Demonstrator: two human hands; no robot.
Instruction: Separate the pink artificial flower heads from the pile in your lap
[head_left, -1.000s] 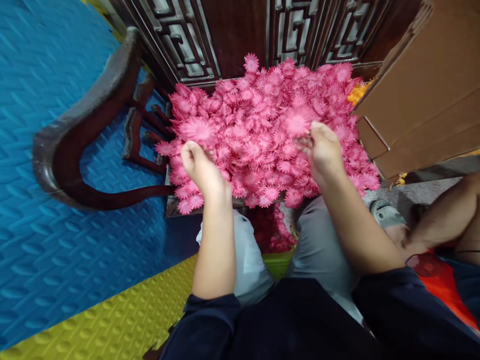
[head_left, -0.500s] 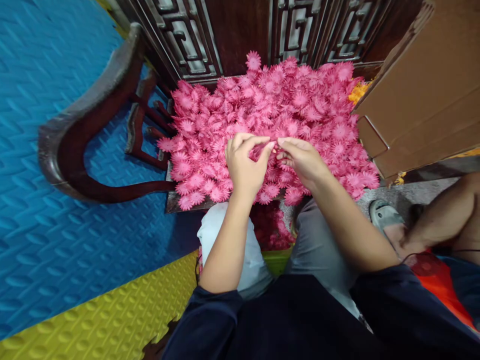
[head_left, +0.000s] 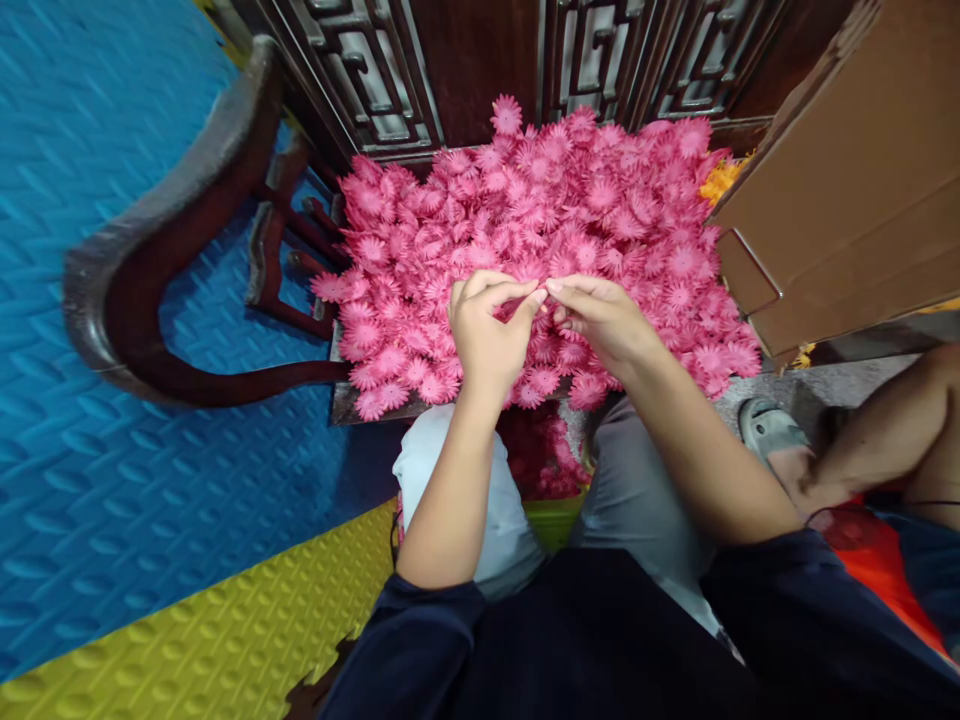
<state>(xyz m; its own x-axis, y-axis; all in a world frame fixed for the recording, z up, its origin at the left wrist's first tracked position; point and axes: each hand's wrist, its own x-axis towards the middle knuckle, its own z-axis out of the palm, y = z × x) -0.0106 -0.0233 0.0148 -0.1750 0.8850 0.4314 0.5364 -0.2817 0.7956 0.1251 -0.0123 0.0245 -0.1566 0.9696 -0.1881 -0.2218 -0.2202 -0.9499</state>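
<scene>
A wide heap of pink artificial flowers covers the dark wooden seat before me. Above its near middle, my left hand is closed in a pinch, thumb against index finger. My right hand pinches too, its fingertips meeting those of the left. Between them shows a bit of a small pink flower piece, mostly covered by the fingers, so its exact shape is unclear. More pink flowers lie in a green container low between my knees.
A curved dark wooden armrest rises at left over blue floor matting with a yellow strip. Carved wooden panels stand behind the heap. At right are a cardboard box and another person's leg and sandal.
My fingertips have come closer together, the right hand shifting slightly left. The thumb and index finger of my left hand have narrowed their loop. The view has shifted slightly.
</scene>
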